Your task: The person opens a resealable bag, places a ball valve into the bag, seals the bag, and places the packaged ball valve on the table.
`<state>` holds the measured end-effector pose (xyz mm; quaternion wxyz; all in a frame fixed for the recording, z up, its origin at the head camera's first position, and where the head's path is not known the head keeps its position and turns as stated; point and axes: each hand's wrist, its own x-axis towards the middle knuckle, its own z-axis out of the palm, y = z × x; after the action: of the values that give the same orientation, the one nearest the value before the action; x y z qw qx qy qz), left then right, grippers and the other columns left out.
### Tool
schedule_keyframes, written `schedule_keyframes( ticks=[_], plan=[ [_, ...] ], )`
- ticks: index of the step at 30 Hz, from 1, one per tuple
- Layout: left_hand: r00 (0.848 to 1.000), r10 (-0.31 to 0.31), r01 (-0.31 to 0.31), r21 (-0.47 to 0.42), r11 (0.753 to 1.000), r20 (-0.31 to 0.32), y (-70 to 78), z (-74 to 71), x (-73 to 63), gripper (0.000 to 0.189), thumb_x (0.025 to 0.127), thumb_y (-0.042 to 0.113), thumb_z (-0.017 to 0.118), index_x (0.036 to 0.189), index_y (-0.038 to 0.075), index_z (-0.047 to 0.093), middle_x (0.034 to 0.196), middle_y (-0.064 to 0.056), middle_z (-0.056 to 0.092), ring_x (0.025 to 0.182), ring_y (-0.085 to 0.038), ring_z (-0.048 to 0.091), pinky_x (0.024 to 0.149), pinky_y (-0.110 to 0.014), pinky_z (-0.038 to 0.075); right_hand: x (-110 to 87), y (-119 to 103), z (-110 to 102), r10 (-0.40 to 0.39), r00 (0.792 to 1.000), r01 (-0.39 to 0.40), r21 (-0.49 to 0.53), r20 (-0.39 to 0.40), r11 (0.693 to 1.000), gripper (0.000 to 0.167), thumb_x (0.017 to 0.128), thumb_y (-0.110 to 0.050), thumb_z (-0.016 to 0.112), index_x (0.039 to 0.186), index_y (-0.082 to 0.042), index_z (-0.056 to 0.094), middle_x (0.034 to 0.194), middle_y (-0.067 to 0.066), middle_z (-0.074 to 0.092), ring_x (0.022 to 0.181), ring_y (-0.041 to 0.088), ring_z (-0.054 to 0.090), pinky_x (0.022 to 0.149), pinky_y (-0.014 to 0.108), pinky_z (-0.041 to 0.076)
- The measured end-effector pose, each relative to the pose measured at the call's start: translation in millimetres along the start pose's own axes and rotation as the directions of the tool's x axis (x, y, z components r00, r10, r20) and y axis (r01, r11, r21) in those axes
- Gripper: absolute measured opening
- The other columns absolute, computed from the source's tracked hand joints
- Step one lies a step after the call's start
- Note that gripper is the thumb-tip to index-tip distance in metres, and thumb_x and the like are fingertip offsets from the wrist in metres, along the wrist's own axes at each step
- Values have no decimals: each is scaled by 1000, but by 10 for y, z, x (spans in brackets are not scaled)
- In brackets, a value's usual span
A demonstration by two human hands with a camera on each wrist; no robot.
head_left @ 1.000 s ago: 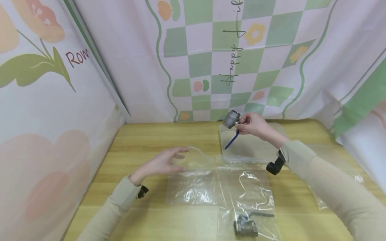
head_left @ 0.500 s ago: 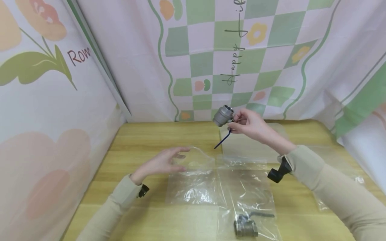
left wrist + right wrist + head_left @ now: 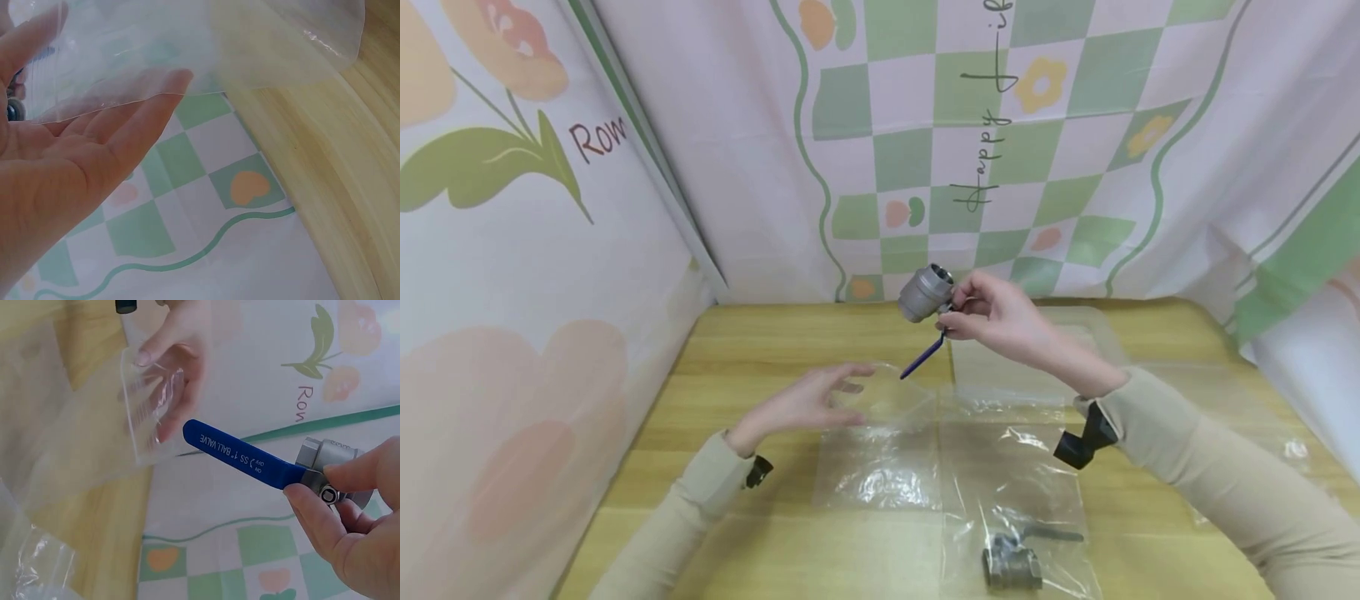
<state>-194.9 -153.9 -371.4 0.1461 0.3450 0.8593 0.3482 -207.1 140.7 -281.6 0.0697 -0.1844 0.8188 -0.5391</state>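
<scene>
My right hand (image 3: 1000,323) pinches a steel ball valve (image 3: 925,293) near its stem, between thumb and fingers, above the table's back part. Its blue lever (image 3: 237,454) points down and left in the head view; in the right wrist view it carries white "BALL VALVE" lettering. To the left, my left hand (image 3: 805,400) spreads thumb and fingers at the mouth of a clear zip bag (image 3: 880,471). Those fingers lie nearly straight against the bag's film (image 3: 269,50) in the left wrist view. The valve's lever tip overlaps the area over this bag in the head view.
Beside that bag lies another clear bag (image 3: 992,458) containing a second ball valve (image 3: 1011,568) with a dark lever. A translucent bag (image 3: 1022,362) lies flat behind it, and more clear plastic (image 3: 1217,396) is at the right. A patterned curtain (image 3: 902,158) borders the wooden table (image 3: 760,333).
My right hand has carried the ball valve left from above the back bag, toward the left hand. The left hand and its bag have hardly moved.
</scene>
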Motion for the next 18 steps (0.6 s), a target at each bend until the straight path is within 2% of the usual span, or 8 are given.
schedule_keyframes(
  ticks=[5, 9, 13, 18],
  plan=[
    [1000, -7, 7, 0, 1000, 1, 19, -18, 5, 74, 88, 22, 74, 149, 3, 37, 151, -19, 46, 127, -38, 58, 101, -49, 55, -8, 52, 105, -100, 994, 103, -47, 52, 994, 22, 90, 4, 66, 102, 8, 48, 109, 23, 58, 98, 23, 72, 81, 27, 63],
    [1000, -13, 13, -11, 1000, 3, 48, -38, 6, 74, 87, 21, 75, 149, 4, 38, 152, -19, 46, 127, -37, 59, 101, -44, 56, -10, 99, 181, -201, 976, 212, -149, 83, 966, 20, 90, 1, 68, 99, 4, 51, 103, 21, 63, 102, 34, 71, 79, 22, 62],
    [1000, -22, 22, -30, 999, 11, 59, -64, 10, 73, 87, 20, 75, 148, 3, 39, 152, -19, 45, 127, -38, 58, 100, -42, 57, 0, 137, 247, -287, 951, 308, -256, 117, 916, 19, 88, -1, 72, 94, 0, 54, 98, 16, 67, 97, 31, 73, 72, 19, 60],
    [999, -31, 31, -46, 998, 13, 58, -98, 12, 74, 86, 20, 76, 147, 0, 39, 151, -21, 46, 127, -40, 58, 100, -47, 56, 15, 159, 338, -392, 902, 432, -352, 181, 830, 21, 83, 1, 74, 93, -3, 56, 94, 12, 69, 90, 26, 74, 68, 20, 61]
  ],
)
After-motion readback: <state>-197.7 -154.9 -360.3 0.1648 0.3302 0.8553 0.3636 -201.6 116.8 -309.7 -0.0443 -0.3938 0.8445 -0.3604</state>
